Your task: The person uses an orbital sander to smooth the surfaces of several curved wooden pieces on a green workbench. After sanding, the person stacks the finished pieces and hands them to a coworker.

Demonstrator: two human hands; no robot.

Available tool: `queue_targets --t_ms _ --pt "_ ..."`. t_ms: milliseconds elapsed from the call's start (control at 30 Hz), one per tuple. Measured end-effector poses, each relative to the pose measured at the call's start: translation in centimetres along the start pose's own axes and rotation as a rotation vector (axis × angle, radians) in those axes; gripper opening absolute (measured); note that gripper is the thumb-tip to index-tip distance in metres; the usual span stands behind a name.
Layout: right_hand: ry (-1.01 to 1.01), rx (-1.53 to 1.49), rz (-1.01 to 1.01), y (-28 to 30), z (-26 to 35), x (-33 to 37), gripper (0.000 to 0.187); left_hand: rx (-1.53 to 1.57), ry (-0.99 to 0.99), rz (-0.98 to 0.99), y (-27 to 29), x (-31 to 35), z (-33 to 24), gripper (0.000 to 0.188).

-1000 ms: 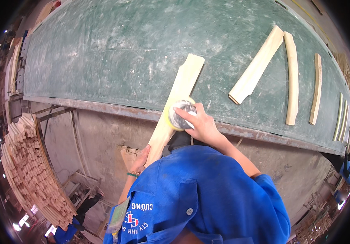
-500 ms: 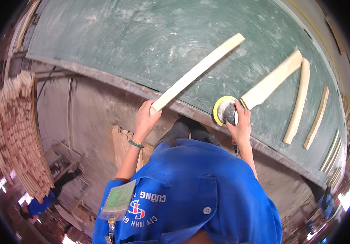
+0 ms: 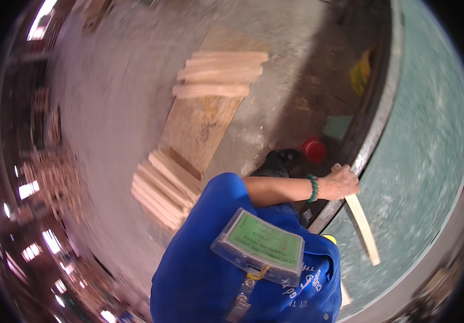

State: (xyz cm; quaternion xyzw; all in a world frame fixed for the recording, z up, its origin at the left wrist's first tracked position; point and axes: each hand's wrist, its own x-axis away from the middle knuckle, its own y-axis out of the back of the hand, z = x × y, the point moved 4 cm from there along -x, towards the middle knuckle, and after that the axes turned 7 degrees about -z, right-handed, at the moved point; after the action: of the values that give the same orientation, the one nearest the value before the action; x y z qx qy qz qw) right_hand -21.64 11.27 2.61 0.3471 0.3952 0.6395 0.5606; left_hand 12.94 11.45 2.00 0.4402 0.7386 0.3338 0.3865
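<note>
My left hand (image 3: 342, 182) is closed around one end of a pale wooden strip (image 3: 363, 230) at the edge of the green-topped table (image 3: 426, 145). The strip's far end reaches over the tabletop. A green bead bracelet (image 3: 313, 188) circles my left wrist. Behind my blue-clad body, a small yellow piece of the sander's pad (image 3: 329, 238) peeks out beside the table edge. My right hand is hidden from view. Part of another pale wooden piece (image 3: 345, 295) shows below, next to my shirt.
On the floor, a brown board (image 3: 199, 129) carries wooden pieces (image 3: 220, 74) at its far end; a second stack (image 3: 166, 189) lies nearer me. A red container (image 3: 313, 149) and a yellow item (image 3: 360, 72) sit by the table. Wood piles (image 3: 57, 185) stand at the left.
My view has swung left toward the floor and stacks. My left hand still grips the strip at the table edge. My right hand and most of the sander have left view.
</note>
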Motion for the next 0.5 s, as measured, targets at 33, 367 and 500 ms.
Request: queue_targets --t_ms 33,367,500 --pt "0.041 0.01 0.02 0.1 0.0 -0.8 0.084 -0.024 0.021 -0.012 -0.7 0.8 -0.3 0.006" --pt "0.157 0.025 0.071 0.0 -0.2 -4.0 0.085 -0.094 0.021 -0.152 -1.2 1.8 -0.4 0.007" --pt "0.122 -0.022 0.057 -0.8 -0.7 -2.7 0.086 -0.132 0.054 -0.058 0.3 1.8 -0.6 0.006"
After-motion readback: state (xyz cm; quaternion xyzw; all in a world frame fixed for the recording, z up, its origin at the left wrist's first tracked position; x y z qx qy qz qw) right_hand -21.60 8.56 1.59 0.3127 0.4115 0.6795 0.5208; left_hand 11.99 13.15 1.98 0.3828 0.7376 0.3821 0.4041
